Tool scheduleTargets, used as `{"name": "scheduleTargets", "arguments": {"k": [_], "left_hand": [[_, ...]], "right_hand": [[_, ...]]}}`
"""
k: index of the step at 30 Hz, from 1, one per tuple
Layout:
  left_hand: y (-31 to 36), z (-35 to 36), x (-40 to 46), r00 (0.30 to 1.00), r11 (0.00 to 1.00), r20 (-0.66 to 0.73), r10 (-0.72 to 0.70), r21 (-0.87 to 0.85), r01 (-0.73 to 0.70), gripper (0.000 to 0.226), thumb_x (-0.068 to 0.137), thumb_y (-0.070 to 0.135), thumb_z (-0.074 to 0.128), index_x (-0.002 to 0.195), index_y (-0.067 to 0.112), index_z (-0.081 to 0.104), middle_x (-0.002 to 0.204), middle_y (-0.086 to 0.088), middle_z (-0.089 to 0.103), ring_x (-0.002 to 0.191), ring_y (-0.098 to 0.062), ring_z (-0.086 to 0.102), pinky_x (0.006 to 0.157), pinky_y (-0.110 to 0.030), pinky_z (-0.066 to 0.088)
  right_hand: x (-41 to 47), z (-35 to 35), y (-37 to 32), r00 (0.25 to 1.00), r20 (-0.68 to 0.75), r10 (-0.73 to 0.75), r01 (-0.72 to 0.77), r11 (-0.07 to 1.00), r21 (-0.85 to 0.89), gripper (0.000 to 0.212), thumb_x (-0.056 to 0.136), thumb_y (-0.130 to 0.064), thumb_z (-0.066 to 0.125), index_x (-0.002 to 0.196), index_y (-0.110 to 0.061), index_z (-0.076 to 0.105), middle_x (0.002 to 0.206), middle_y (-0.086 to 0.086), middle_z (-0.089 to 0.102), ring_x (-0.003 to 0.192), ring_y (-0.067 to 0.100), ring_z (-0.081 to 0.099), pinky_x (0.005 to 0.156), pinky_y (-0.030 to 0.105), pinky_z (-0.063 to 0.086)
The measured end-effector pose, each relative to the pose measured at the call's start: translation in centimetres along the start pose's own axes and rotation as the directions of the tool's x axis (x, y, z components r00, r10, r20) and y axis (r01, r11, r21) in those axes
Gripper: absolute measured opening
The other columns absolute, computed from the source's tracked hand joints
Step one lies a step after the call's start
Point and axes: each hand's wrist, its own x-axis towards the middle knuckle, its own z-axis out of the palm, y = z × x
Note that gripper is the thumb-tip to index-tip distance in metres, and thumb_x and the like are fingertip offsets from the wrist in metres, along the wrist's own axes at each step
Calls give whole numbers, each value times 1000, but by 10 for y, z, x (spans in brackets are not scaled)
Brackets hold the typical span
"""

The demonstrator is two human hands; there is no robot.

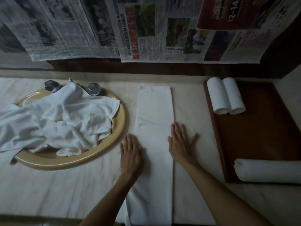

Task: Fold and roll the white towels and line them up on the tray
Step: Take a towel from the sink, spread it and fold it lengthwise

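Work surface: a pale, marble-look counter (57, 190), dimly lit, running the full width of the view.

A white towel folded into a long strip (154, 128) lies flat on the counter, running from the near edge straight away toward the wall. The left hand (131, 153) lies flat on the strip's left edge, fingers straight and together, gripping nothing. The right hand (180, 142) lies flat over the strip's right edge, fingers extended, thumb spread out onto the bare counter, likewise gripping nothing.

Right of the strip, a dark red-brown wooden tray (260, 136) sits on the counter. At its near end one rolled white towel (268, 172) lies crosswise. At its far left corner two rolled towels (225, 97) lie side by side, touching.

Left of the strip, a tan oval basin rim (104, 152) is set into the counter. A heap of loose white towels (57, 121) fills the basin and spills over its left side. One towel is draped over the faucet between two faceted metal tap handles (93, 89).

Beyond the counter, a dark wooden band runs along the wall. Newspaper sheets (162, 33) hang above it, covering the wall.
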Motion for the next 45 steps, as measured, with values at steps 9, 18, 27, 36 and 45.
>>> {"name": "scheduleTargets", "arguments": {"k": [9,18,27,36,45], "left_hand": [[-33,0,-69,955,959,90,283,3,-285,67,96,17,37,157,7,12,164,-12,8,153,-24,2,122,-45,3],[-7,12,-33,952,960,131,276,17,-281,64,94,10,29,157,8,15,165,-8,7,153,-19,-4,122,-43,-2],[40,-5,80,964,970,198,175,133,-204,59,104,17,22,157,9,-1,165,-8,-7,152,-22,-10,122,-43,-7],[-38,0,-39,995,996,58,80,21,-81,57,105,34,18,158,14,14,164,-2,1,153,-24,-1,123,-44,-3],[-30,12,-93,999,998,3,37,46,-37,60,104,40,14,157,12,16,165,-4,6,153,-23,1,122,-45,-5]], "right_hand": [[-128,15,-26,995,-43,-87,89,996,33,64,101,-42,32,156,-10,27,165,4,17,153,21,14,113,72,5],[-67,6,-5,994,-11,-110,111,994,13,63,101,-42,31,156,-12,27,166,0,15,153,20,12,114,71,5],[49,-14,-3,990,130,-53,57,998,-26,63,105,-41,28,159,-12,13,167,0,3,154,21,-2,114,68,-6],[-107,1,9,996,-83,42,-42,999,10,65,103,-46,22,152,-6,35,162,10,27,150,30,21,115,69,8],[-132,0,32,993,-23,115,-116,993,-27,67,100,-45,22,153,-5,32,163,11,22,151,30,18,111,74,9]]}}
